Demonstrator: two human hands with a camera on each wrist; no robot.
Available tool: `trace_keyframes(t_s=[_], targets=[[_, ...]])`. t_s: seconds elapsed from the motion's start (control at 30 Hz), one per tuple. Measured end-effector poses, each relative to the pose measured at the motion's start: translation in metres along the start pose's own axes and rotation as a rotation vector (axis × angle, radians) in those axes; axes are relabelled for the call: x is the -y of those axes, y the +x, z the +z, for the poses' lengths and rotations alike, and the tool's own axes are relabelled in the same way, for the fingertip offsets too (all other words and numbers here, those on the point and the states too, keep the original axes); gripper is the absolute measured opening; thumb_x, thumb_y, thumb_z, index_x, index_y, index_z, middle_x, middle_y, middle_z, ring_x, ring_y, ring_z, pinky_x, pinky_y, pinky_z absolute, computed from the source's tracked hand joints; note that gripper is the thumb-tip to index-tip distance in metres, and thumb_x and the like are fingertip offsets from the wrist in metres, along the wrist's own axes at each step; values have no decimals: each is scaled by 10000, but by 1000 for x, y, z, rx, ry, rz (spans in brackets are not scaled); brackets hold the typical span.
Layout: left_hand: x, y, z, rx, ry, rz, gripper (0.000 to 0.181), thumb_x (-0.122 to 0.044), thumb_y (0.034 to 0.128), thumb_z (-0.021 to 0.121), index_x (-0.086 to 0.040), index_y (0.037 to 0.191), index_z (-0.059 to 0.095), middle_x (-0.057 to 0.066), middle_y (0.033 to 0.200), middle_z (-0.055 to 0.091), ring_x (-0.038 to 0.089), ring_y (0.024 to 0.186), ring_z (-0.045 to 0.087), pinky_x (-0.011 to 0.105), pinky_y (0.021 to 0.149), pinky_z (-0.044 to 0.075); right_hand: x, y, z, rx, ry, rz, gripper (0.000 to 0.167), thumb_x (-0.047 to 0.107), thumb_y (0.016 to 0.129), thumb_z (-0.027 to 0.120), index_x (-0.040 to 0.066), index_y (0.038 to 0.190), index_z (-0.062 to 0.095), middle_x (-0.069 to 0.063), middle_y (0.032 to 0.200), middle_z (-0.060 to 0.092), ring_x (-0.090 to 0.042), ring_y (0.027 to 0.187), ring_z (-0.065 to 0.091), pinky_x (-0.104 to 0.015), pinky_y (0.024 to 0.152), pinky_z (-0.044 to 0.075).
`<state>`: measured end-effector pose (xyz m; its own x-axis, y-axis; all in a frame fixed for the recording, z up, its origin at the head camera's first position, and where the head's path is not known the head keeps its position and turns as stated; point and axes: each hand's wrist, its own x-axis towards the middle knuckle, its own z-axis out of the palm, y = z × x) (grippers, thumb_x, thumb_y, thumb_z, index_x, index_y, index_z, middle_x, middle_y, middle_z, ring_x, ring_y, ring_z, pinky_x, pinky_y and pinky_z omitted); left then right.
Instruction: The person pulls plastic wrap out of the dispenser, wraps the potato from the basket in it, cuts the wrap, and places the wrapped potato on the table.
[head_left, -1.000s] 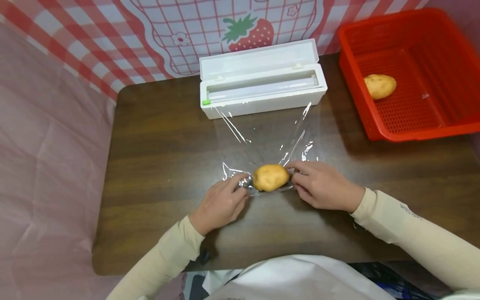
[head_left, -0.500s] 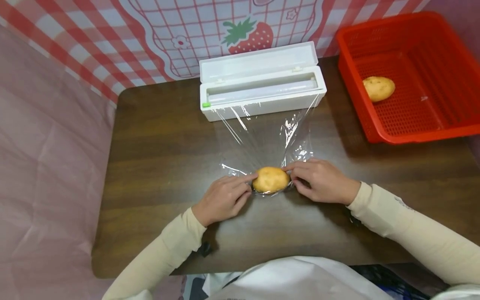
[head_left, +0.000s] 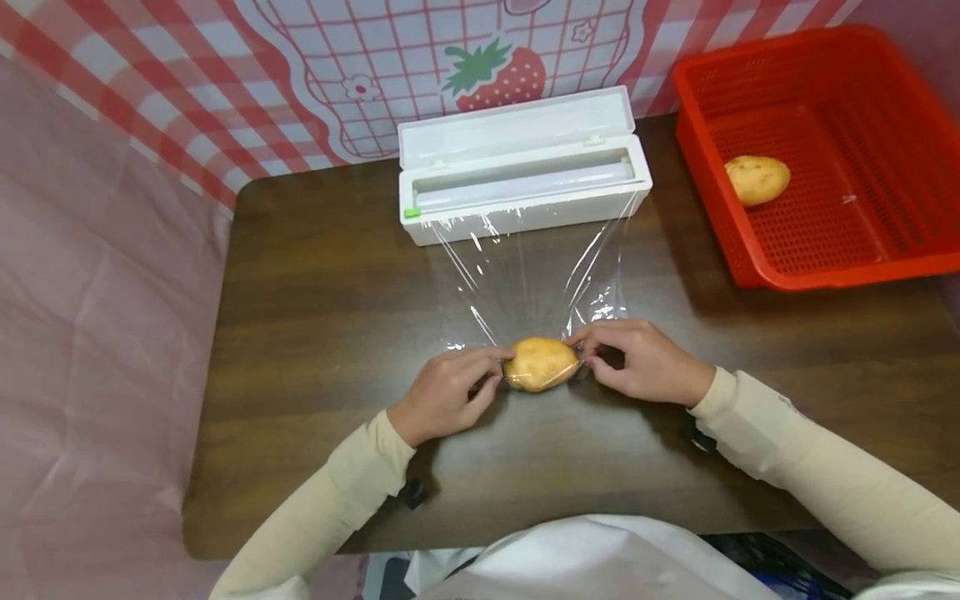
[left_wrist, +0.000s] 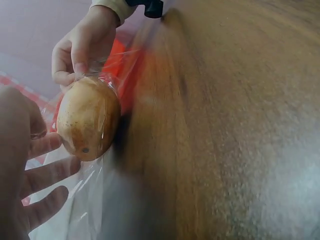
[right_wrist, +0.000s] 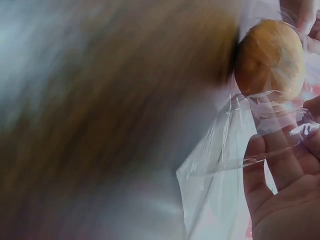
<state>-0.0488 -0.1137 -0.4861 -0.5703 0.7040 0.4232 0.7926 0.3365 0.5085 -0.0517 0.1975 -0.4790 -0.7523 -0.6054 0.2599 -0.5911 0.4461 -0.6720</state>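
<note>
A potato (head_left: 540,364) lies mid-table, long axis left to right, between the left hand (head_left: 450,387) and right hand (head_left: 641,358), equally close, both pinching cling film (head_left: 521,279) at its ends.

We see a small corner closed in by hangings; whether it belongs to a home, a shop or a studio, we cannot tell. At the left we find a creased pink cloth (head_left: 97,317), and behind the table (head_left: 322,317) a red-and-white checked covering (head_left: 187,92) with a printed strawberry (head_left: 510,79). The white box (head_left: 517,157) of clear film (head_left: 525,283), the red basket (head_left: 825,279) and the two potatoes, one (head_left: 540,364) near, one (head_left: 759,180) in the basket, are kitchen goods to us.
</note>
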Motion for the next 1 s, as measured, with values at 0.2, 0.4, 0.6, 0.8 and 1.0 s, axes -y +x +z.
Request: trace_keyframes(t_s=[0.2, 0.4, 0.6, 0.8, 1.0], targets=[[5, 0, 8, -89, -140, -48, 51, -38, 944, 621, -43, 909, 657, 98, 1117, 730, 182, 993, 706, 267, 827, 556, -3, 1, 2, -14, 52, 54, 257, -54, 778, 669, 197, 784, 615, 25, 1096, 739, -116, 889, 653, -292, 675, 469], [8, 3, 12, -130, -218, -76, 43, 21, 930, 642, -22, 930, 638, 113, 1081, 724, 161, 932, 707, 207, 774, 554, -7, 4, 4, -22, 90, 83, 308, -66, 766, 658, 231, 772, 576, 47, 1067, 737, -98, 819, 607, -285, 644, 464], [11, 6, 16, -161, -295, -132, 72, 50, 908, 669, -20, 925, 663, 100, 1035, 737, 138, 839, 699, 216, 715, 560, -10, 5, 3, -12, 197, 144, 331, -106, 767, 647, 218, 769, 579, 30, 1051, 744, -118, 796, 610, -266, 633, 481], [14, 7, 22, -231, -423, -214, 113, 96, 885, 678, -16, 898, 675, 112, 1002, 744, 173, 769, 690, 299, 640, 572, -11, 6, 2, 0, 285, 182, 325, -151, 764, 632, 172, 755, 600, -20, 1067, 748, -145, 877, 669, -222, 711, 519], [14, 6, 30, -268, -453, -234, 96, 98, 879, 684, 7, 910, 686, 125, 1000, 726, 198, 806, 684, 272, 686, 572, -12, 7, 0, 2, 372, 181, 280, -169, 796, 640, 110, 768, 631, -73, 1083, 742, -189, 895, 685, -220, 738, 540]])
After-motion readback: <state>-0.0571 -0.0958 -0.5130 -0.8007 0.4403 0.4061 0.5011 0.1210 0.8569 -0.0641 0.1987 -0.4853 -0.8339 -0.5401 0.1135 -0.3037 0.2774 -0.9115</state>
